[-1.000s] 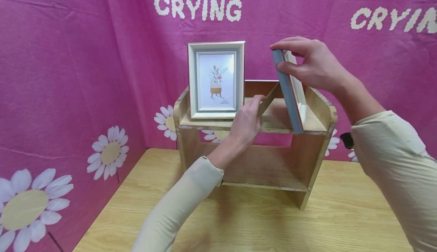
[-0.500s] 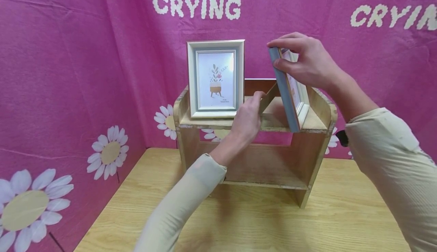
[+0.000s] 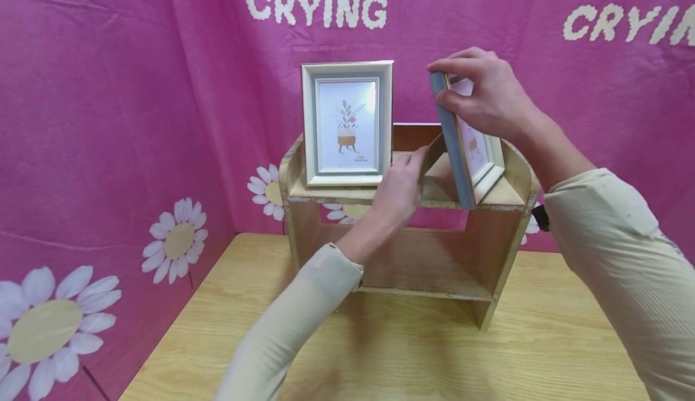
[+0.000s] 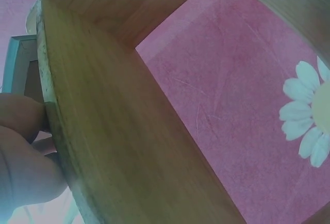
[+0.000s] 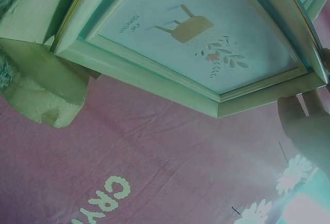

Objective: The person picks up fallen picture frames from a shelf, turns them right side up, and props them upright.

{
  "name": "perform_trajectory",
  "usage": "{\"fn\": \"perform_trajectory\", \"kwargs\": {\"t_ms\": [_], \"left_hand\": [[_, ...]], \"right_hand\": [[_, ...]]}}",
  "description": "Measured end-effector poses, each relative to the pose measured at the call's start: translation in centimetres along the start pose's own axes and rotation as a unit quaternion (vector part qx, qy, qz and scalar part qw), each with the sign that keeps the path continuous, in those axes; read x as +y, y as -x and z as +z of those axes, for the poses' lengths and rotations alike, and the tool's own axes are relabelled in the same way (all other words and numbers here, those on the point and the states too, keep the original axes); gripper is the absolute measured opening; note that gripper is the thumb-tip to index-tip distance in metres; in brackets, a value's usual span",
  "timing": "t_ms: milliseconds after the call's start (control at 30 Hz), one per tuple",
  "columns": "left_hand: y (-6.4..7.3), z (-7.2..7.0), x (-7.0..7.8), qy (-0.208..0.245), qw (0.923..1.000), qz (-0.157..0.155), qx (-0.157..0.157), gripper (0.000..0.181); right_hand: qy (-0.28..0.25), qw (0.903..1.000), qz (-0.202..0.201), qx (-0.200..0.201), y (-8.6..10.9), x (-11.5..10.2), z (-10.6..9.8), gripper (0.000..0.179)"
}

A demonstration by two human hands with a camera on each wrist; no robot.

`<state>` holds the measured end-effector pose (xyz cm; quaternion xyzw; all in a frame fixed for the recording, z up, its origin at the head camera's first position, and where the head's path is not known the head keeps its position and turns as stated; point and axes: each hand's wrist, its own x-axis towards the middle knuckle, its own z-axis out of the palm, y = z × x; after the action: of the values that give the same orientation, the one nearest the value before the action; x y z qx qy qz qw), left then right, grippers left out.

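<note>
At the right of the wooden shelf (image 3: 412, 191), a picture frame (image 3: 452, 142) with a blue-grey edge and white front stands turned nearly edge-on, tilted. My right hand (image 3: 491, 90) grips its top, thumb on the side edge. The right wrist view shows its potted-plant print (image 5: 193, 28). Behind the frame, a brown support leg (image 3: 432, 155) sticks out to the left, and my left hand (image 3: 400, 187) pinches it, fingertips partly hidden. A second, matching picture frame (image 3: 347, 175) stands upright at the shelf's left, facing me.
The shelf has raised side panels (image 3: 518, 175) and a lower board (image 3: 423, 292). It stands on a light wooden table (image 3: 412, 359). Pink cloth (image 3: 136, 117) with daisies and white lettering hangs behind and at the left.
My right hand has turned the right picture frame so more of its front shows, its lower corner swinging right. The left hand stays at the support leg; the left frame stays put.
</note>
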<state>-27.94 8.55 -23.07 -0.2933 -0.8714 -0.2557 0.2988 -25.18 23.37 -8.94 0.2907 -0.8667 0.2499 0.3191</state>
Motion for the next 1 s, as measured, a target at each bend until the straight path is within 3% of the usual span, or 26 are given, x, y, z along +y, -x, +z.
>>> {"fn": "perform_trajectory", "kwargs": {"t_ms": [100,200,333,400,600,767,1000], "left_hand": [[0.2,0.1,-0.1,0.009,0.9997,0.015,0.019,0.052],[0.8,0.3,-0.1,0.037,0.9963,0.040,0.066,0.046],[1.4,0.7,0.5,0.089,0.9838,0.075,0.136,0.035],[1.6,0.9,1.1,0.124,0.9764,0.089,0.153,0.032],[2.1,1.4,3.3,0.205,0.9654,0.089,0.134,0.051],[2.0,2.0,4.5,0.186,0.9712,0.059,0.137,0.074],[1.7,2.1,5.2,0.173,0.9758,0.016,0.133,0.080]], "right_hand": [[0.004,1.0000,-0.002,0.002,-0.1,0.0,0.1,0.042],[0.003,1.0000,0.004,0.005,-0.1,-0.1,0.3,0.039],[-0.004,0.9996,0.011,0.025,-0.2,-0.1,0.5,0.034],[-0.005,0.9992,0.013,0.038,-0.2,0.0,0.5,0.032],[0.003,0.9986,0.022,0.048,-0.4,0.1,0.4,0.032],[0.007,0.9988,0.025,0.041,-0.6,0.1,0.2,0.032],[0.008,0.9994,0.009,0.032,-0.6,0.6,-0.2,0.029]]}}
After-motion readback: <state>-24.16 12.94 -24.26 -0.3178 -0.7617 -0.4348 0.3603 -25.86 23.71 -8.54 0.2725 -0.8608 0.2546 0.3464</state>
